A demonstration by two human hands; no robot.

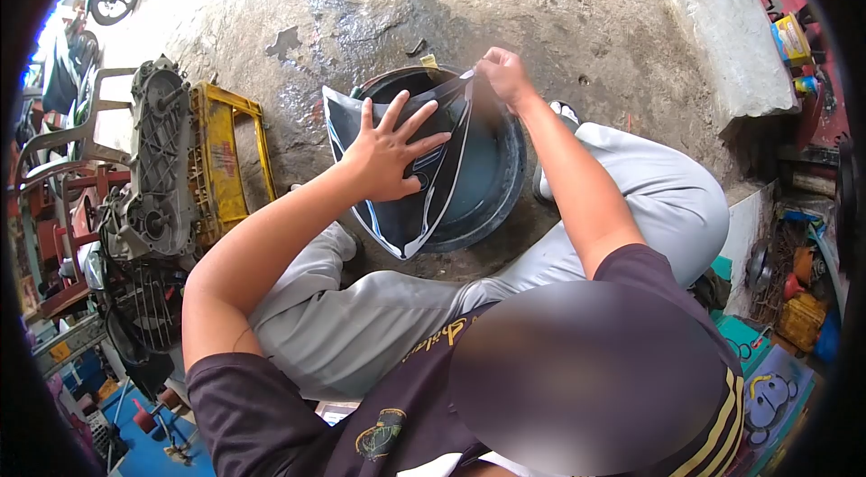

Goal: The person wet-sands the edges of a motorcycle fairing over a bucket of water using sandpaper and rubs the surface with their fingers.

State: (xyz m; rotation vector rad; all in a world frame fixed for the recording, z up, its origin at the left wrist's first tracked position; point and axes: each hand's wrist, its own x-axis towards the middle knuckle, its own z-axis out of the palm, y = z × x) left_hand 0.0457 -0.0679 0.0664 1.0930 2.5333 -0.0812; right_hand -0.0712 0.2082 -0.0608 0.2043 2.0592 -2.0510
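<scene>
"How is the panel point(399, 217) pointed?"
"Its narrow tip is aimed toward the person, the long axis laid roughly front to back over the basin point(517, 178)."
"Its look?"
"Black, edged in white."
"And the grip?"
"The left hand point(388, 152) is spread open on it, nothing clasped; the right hand point(505, 78) is curled at the far right corner, but whether that is pinched cannot be told."
</scene>
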